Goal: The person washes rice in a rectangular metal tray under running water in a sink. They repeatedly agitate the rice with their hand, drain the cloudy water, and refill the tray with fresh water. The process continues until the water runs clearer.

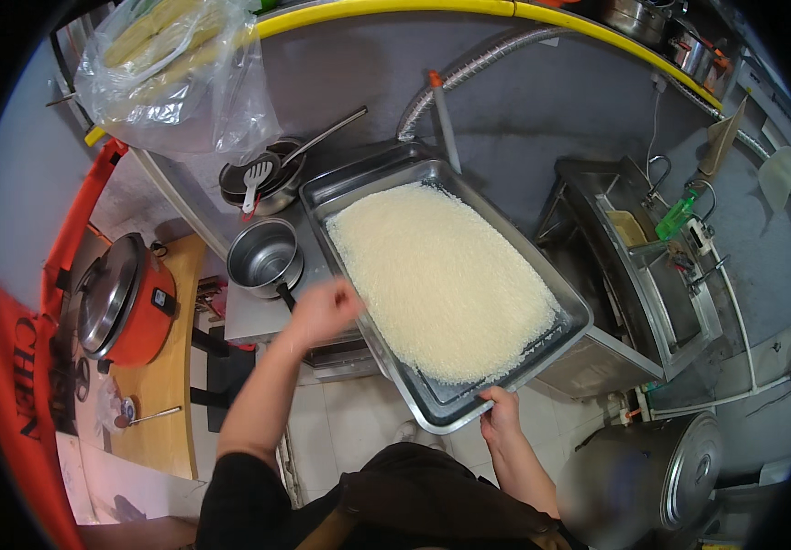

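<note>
A deep rectangular stainless-steel tray (pixel 582 317) tilts slightly in front of me, its far end over the metal worktop and its near end out over the floor. Uncooked white rice (pixel 436 282) fills most of it, with bare metal showing along the near and right edges. My right hand (pixel 503 412) grips the near rim, thumb on top and fingers underneath. Beside the left rim, my left hand (pixel 326 313) is blurred with its fingers curled; whether it touches the rim is unclear. Just behind it stands a small saucepan (pixel 264 256), its black handle pointing towards that hand.
Behind the saucepan are stacked pans with a slotted spatula (pixel 255 184). A clear plastic bag (pixel 182 82) hangs upper left. An orange rice cooker (pixel 130 302) stands on a wooden table (pixel 161 399). To the right are a steel sink (pixel 674 309) and a large lidded pot (pixel 643 474).
</note>
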Demonstrator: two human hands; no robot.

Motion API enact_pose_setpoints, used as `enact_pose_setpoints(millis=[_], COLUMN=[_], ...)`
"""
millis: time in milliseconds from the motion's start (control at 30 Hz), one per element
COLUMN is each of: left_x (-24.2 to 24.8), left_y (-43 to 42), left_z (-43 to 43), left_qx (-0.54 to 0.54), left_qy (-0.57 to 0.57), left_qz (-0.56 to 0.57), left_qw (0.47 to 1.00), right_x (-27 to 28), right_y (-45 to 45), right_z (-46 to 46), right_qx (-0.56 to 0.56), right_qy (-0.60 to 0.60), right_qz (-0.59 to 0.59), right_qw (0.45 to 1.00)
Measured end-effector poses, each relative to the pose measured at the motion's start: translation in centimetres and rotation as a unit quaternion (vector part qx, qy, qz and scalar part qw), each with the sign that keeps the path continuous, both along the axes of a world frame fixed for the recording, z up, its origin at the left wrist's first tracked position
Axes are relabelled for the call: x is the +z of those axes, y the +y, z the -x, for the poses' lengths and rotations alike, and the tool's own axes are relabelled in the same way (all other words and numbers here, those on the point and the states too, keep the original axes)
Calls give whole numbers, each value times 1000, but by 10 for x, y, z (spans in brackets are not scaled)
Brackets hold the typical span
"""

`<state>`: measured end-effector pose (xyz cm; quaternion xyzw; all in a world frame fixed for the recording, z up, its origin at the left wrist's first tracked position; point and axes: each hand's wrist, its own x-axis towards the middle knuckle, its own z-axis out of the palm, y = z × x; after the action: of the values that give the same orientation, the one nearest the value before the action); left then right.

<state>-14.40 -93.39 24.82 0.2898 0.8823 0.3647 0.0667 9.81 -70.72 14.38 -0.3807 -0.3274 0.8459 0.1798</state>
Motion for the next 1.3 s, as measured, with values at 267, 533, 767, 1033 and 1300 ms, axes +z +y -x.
enact_pose_setpoints(millis=[267, 533, 767, 1033, 1300], left_x=[-68, -127, -36, 35, -101], left_y=[80, 67, 95, 270, 489], left_z=[276, 372, 346, 238, 157], left_qx=[145, 156, 158, 14, -28], left_qy=[67, -115, 43, -17, -102], left_qz=[247, 123, 151, -44, -72], left_qw=[956, 973, 975, 999, 992], right_x=[-10, -25, 14, -8, -68], right_y=[-7, 0, 33, 175, 387], right_z=[-11, -17, -32, -143, -302], right_qx=[-1, -7, -36, -201, -217], right_qy=[-26, -29, -8, 24, -11], right_qz=[-31, -27, 19, 17, -34], right_qw=[999, 999, 999, 979, 975])
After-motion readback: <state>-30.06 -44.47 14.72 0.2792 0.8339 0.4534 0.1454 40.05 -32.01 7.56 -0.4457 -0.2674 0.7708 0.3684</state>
